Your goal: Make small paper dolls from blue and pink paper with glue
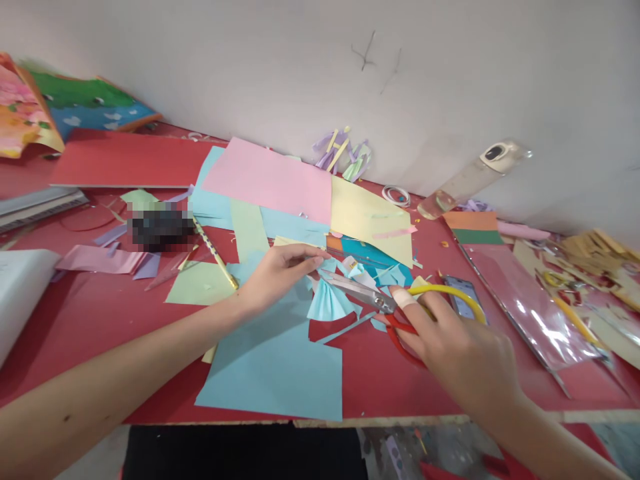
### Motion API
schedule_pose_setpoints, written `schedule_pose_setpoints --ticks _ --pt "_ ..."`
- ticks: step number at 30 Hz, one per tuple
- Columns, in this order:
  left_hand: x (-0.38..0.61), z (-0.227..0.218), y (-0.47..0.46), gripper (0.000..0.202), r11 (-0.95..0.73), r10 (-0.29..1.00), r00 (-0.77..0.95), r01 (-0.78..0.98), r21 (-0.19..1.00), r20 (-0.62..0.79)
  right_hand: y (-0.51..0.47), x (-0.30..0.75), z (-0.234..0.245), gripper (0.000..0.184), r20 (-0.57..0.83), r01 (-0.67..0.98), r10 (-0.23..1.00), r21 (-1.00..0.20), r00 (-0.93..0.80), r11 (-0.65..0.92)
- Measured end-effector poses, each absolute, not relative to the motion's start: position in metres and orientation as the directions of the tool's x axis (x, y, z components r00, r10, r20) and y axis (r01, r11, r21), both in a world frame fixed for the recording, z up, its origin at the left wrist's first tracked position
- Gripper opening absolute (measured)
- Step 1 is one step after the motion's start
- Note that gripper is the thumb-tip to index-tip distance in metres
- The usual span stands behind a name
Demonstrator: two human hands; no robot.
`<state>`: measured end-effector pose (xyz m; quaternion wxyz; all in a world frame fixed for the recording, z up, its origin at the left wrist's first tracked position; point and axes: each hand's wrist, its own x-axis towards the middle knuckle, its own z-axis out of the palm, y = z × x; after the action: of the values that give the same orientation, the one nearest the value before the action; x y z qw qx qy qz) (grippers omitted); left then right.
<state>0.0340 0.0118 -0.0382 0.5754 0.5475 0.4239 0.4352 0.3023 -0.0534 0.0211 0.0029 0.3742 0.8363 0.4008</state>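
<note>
My left hand [295, 268] pinches the narrow top of a pleated light-blue paper piece [330, 301], which fans out like a small skirt below my fingertips. In my right hand [460, 350] is a pair of scissors [357, 290] with one yellow and one red handle. Their blades point left and reach the top of the pleated paper, close to my left fingertips. Whether the blades are parted is hard to make out. Under my left forearm lies a large light-blue sheet [280, 373]. Light-blue scraps [393, 275] are scattered behind the scissors.
Pink [280, 177] and yellow sheets [370, 213] lie farther back. A pencil [215, 252] rests left of my hand. To the right are a phone [461, 297], a clear pouch [530, 300] and a bottle [475, 177] leaning on the wall.
</note>
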Motion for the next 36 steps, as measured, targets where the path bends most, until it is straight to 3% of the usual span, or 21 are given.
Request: schedule_pose_setpoints --ticks 23,30,36 --pt "0.033 -0.036 0.013 0.02 0.128 0.962 0.252 -0.085 0.988 -0.103 -0.056 0.306 0.01 0.032 0.306 0.652 0.626 0.613 -0.717 0.447" --pt "0.033 -0.038 0.014 0.02 0.169 0.956 0.263 -0.116 0.979 -0.134 -0.057 0.31 0.011 0.031 0.272 0.708 0.691 0.517 -0.669 0.481" --pt "0.032 -0.04 0.015 0.025 0.147 0.957 0.264 -0.102 0.984 -0.116 -0.058 0.31 0.015 0.027 0.29 0.654 0.632 0.593 -0.718 0.471"
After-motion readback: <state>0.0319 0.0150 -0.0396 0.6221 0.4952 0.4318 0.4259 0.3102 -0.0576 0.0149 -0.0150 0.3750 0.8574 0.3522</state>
